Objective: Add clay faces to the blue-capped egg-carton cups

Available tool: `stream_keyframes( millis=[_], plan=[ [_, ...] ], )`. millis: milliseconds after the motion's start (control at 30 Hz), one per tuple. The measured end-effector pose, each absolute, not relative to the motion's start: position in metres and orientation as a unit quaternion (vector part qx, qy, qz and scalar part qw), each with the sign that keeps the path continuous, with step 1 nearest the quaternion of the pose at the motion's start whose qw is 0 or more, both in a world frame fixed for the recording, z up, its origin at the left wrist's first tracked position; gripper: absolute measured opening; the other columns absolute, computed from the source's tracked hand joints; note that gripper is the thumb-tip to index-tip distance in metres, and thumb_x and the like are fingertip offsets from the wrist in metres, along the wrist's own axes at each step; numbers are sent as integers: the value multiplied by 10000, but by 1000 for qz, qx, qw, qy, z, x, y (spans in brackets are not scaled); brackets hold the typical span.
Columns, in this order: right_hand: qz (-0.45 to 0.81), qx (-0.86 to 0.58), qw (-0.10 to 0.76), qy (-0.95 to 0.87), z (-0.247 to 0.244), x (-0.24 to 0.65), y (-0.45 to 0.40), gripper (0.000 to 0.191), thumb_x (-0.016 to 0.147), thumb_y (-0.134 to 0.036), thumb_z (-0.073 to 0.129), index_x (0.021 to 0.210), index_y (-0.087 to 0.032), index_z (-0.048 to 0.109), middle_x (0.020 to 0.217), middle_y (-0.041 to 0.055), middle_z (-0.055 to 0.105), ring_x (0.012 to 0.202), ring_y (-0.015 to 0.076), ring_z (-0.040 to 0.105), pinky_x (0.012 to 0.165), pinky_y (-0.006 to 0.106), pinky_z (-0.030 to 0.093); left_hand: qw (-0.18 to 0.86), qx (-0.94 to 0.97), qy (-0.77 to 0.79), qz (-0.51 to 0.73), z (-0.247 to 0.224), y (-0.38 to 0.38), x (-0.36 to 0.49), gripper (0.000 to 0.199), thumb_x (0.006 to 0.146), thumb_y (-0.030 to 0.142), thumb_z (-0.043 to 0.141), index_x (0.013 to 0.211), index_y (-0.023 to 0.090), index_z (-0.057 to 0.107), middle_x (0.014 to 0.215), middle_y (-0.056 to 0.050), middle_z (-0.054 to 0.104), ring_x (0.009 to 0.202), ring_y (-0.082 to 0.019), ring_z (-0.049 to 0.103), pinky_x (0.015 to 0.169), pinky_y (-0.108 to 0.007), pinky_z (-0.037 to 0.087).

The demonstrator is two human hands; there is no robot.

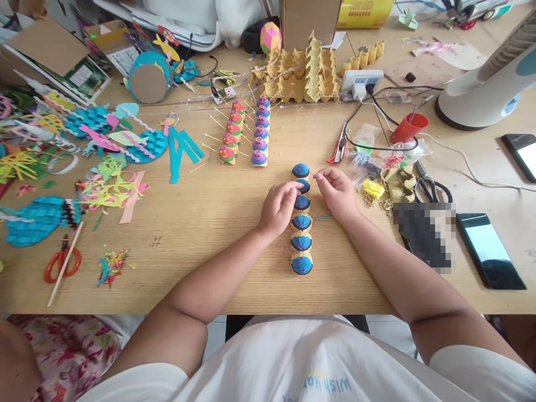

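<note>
A strip of egg-carton cups with blue painted domes [302,223] runs front to back between my hands. My left hand [279,207] touches the second cup from the back, its fingers bent over the blue dome. Just right of the strip, my right hand [335,191] is pinched on a small thin piece whose tip shows at the fingertips. A thin blue strip [324,217] lies beside my right wrist. Behind are a purple-and-blue cup strip [260,134] and a red-and-green cup strip [231,133], both with pins sticking out.
Red-handled scissors [62,265], a stick and paper scraps lie left. At right are black scissors [431,187], a red cup [409,127], a red cutter [338,149] and a phone [489,251]. Egg cartons [299,72] and a power strip [362,81] stand behind. Another person sits at lower left.
</note>
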State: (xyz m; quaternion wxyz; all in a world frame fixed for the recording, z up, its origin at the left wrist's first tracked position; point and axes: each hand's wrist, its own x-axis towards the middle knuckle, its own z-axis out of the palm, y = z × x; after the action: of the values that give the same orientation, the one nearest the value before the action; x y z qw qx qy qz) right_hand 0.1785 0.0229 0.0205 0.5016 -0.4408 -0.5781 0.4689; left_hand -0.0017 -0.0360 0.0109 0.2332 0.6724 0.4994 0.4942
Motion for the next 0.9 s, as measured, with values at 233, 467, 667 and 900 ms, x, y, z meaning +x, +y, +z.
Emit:
stream_keyframes(
  millis=[233, 467, 667, 900],
  plan=[
    [462, -445, 475, -603, 17, 179, 25, 554, 824, -782, 746, 843, -242, 621, 691, -21, 511, 646, 144, 416, 623, 322, 374, 251, 657, 505, 500, 9, -39, -2, 502, 1133, 559, 367, 1099, 259, 768, 940, -41, 806, 999, -213, 747, 1017, -406, 539],
    [433, -447, 431, -653, 10, 181, 27, 444, 874, -672, 757, 870, -234, 683, 693, -15, 564, 632, 144, 455, 594, 321, 362, 242, 602, 541, 535, 4, -35, -3, 500, 1101, 625, 417, 1214, 260, 739, 1138, -81, 793, 1118, -229, 719, 1035, -396, 552],
    [394, -466, 413, -675, 12, 180, 27, 298, 912, -512, 756, 859, -222, 711, 638, -32, 537, 583, 128, 413, 559, 312, 303, 267, 606, 541, 518, -2, -29, -3, 574, 1094, 664, 381, 1348, 238, 670, 1277, -113, 781, 1270, -254, 686, 1137, -433, 509],
    [393, -462, 405, -684, 12, 179, 26, 360, 903, -562, 755, 820, -215, 702, 614, -32, 534, 560, 118, 374, 532, 309, 275, 250, 619, 545, 507, 1, -30, -3, 577, 1101, 667, 339, 1219, 252, 722, 1066, -76, 786, 1141, -248, 700, 1095, -422, 503]
  ],
)
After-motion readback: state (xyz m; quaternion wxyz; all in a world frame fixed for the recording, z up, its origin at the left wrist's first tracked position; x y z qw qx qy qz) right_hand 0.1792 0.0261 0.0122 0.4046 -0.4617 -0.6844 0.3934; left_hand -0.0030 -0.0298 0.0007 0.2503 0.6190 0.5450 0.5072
